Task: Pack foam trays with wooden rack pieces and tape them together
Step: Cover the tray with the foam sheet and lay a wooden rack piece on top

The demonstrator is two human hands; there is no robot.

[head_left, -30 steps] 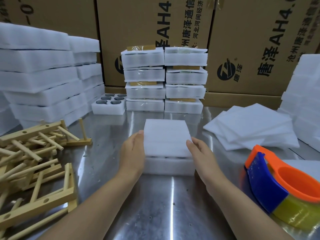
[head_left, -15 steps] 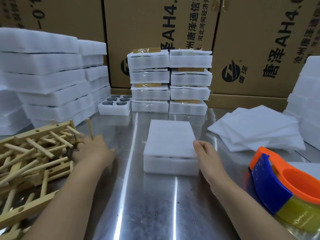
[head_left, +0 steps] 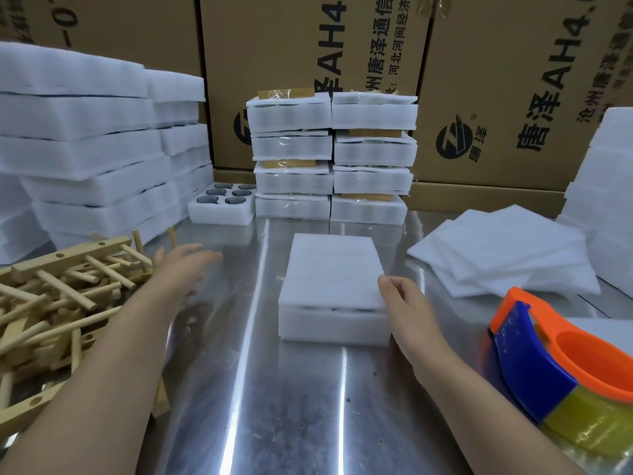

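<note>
A white foam tray [head_left: 334,322] with a thin foam sheet [head_left: 334,269] laid on top sits in the middle of the steel table. My right hand [head_left: 407,306] rests against its right edge, thumb on the sheet's corner. My left hand [head_left: 181,269] hovers open and motion-blurred over the table, just right of a heap of wooden rack pieces [head_left: 58,296] at the left. An orange and blue tape dispenser [head_left: 561,371] with yellowish tape lies at the right front.
Taped foam packs [head_left: 330,156] are stacked at the back centre, with an open tray with round holes [head_left: 222,205] beside them. Empty foam trays [head_left: 85,149] are piled at the left and far right. Loose foam sheets [head_left: 507,252] lie at the right. Cardboard boxes stand behind.
My left hand left the foam tray's left side, reached to the wooden pieces, and now sits open slightly right of the heap. My right hand stayed at the tray's right edge.
</note>
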